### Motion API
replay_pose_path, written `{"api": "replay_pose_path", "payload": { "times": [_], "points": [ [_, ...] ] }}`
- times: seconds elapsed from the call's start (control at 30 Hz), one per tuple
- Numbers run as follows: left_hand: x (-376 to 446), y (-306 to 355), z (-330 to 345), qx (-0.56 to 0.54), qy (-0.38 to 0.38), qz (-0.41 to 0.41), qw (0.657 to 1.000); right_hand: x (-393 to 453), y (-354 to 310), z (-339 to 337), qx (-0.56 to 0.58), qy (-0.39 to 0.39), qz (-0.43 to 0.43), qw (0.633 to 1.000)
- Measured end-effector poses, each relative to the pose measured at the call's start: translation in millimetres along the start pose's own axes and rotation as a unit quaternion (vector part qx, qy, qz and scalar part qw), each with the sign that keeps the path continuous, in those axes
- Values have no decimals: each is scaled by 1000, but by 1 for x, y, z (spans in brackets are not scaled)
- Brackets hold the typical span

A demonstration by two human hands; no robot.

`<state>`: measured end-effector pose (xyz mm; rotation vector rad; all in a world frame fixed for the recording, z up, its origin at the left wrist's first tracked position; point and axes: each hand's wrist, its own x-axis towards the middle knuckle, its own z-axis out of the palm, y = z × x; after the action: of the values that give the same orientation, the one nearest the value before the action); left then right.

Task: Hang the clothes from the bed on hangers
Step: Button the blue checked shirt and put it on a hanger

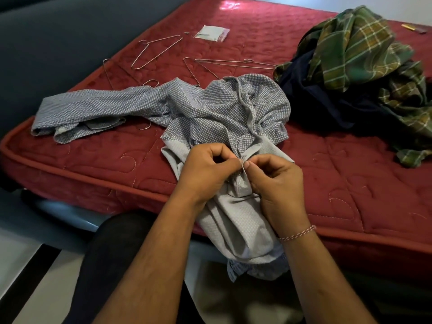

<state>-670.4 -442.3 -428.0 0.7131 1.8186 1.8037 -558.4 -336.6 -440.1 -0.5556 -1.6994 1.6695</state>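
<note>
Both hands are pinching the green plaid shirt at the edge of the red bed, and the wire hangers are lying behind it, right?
Not quite. In the head view, the left hand and right hand pinch the grey-blue checked shirt, not the green one. The green plaid shirt lies untouched in a heap to the right. The thin wire hangers do lie behind, on the red quilted mattress.

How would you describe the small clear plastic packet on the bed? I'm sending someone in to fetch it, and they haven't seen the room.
Start at the red quilted mattress and look to its far side, beyond the thin wire hangers. The small clear plastic packet lies flat there, alone. It is the only pale, shiny rectangle, unlike the bare wire hangers and the crumpled green plaid cloth.
</note>
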Motion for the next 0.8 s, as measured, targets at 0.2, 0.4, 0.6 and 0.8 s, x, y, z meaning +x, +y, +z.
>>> {"api": "replay_pose_path", "payload": {
  "times": [0.2, 0.4, 0.6, 0.8],
  "points": [
    [-2, 1, 3, 4, 19, -16, 1000, 2, -1, 6, -73, 48, -16, 996],
    [-6, 0, 15, 106, 49, 20, 993, -5, 4, 14, -202, 109, -69, 971],
    [0, -5, 13, 71, 32, -11, 997, -6, 3, 13, -201, 101, -67, 972],
    [2, -5, 6, 9, -11, -21, 1000, -6, 1, 6, -102, 71, -27, 992]
  ]
}}
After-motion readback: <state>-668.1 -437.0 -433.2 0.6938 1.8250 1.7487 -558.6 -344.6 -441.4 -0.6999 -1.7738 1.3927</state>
